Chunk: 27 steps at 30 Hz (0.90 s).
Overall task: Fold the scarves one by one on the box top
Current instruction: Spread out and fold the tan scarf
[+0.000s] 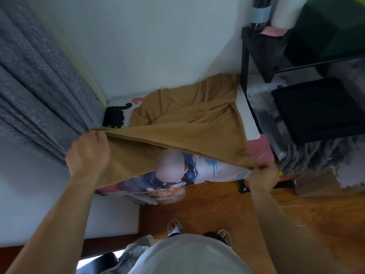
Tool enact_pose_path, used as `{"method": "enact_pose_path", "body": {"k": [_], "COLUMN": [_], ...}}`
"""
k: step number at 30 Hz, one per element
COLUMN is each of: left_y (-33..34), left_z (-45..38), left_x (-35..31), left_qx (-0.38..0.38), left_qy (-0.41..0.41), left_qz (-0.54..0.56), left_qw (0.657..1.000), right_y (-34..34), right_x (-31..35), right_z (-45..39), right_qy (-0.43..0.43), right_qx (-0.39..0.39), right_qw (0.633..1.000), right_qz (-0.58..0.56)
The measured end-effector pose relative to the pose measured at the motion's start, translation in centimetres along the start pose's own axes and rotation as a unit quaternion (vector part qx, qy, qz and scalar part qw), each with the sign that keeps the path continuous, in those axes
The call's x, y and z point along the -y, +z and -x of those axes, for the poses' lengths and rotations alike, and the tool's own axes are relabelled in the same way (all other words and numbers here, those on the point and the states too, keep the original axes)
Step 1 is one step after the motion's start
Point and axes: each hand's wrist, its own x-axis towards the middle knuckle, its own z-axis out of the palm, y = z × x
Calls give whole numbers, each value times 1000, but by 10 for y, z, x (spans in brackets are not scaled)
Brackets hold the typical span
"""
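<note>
Mustard-brown scarf (189,119): large, rumpled, spread over the box top (247,113), near edge lifted and stretched between both hands. Left hand (87,153): fingers curled tight round the scarf's left corner, raised just beside the curtain. Right hand (263,173): fingertips pinching the right corner, lower and nearer the floor. Box top: white-edged, covered with a printed picture in blue, pink and red, showing under the lifted edge. Black fringed scarf (115,117): bunched at the far left of the box top, against the wall corner, touching the brown scarf's edge. Grey curtain (39,80): hangs at left, close against the left hand. Black metal shelf frame (256,56): stands just right of the box, holding dark boxes. Grey fringed cloth (316,153): heaped beside the right hand. Wooden floor (246,214): below, with the person's sandalled feet (175,227).
</note>
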Motion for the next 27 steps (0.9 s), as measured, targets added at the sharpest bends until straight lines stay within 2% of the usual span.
{"method": "enact_pose_path", "body": {"k": [2, 4, 6, 8, 10, 12, 13, 15, 17, 18, 19, 20, 22, 23, 25, 27], "left_y": [6, 17, 25, 23, 6, -34, -62, -128, -198, -230, -261, -288, -326, -337, -349, -351], "left_z": [11, 25, 32, 20, -12, -55, -77, -120, -155, -168, -178, -186, -200, -204, -212, -217], "left_x": [9, 23, 42, 55, 55, 39, 27, 0, -26, -37, -49, -59, -71, -73, -77, -82], "left_qx": [-20, -33, -7, 38, 40, 2, -29, -108, -220, -270, -304, -311, -251, -234, -273, -286], "left_qy": [33, 63, 55, 20, 17, 49, 79, 144, 180, 191, 193, 189, 135, 120, 139, 141], "left_qz": [-28, -46, -60, -61, -38, -37, -45, -34, 2, 17, 27, 28, 1, -8, -5, 24], "left_qw": [999, 996, 997, 997, 998, 998, 995, 983, 959, 944, 933, 931, 959, 965, 952, 948], "right_y": [-12, -23, -30, -36, -38, -44, -51, -79, -116, -133, -145, -156, -170, -177, -189, -194], "right_x": [-2, 5, 23, 70, 147, 243, 292, 388, 474, 506, 535, 557, 579, 588, 601, 604], "right_z": [-11, -25, -32, -25, -17, -8, -6, 2, 14, 21, 23, 23, 21, 22, 30, 40], "right_qy": [30, 121, 192, 190, 156, 92, 52, -22, -102, -133, -161, -181, -195, -200, -205, -188], "right_qx": [-56, -77, -43, 17, 81, 145, 170, 171, 166, 162, 165, 177, 243, 245, 188, 203], "right_qw": [998, 983, 960, 944, 926, 898, 879, 841, 793, 781, 785, 806, 834, 838, 837, 842], "right_qz": [-29, -112, -198, -269, -335, -404, -443, -513, -577, -589, -576, -536, -455, -446, -470, -463]}}
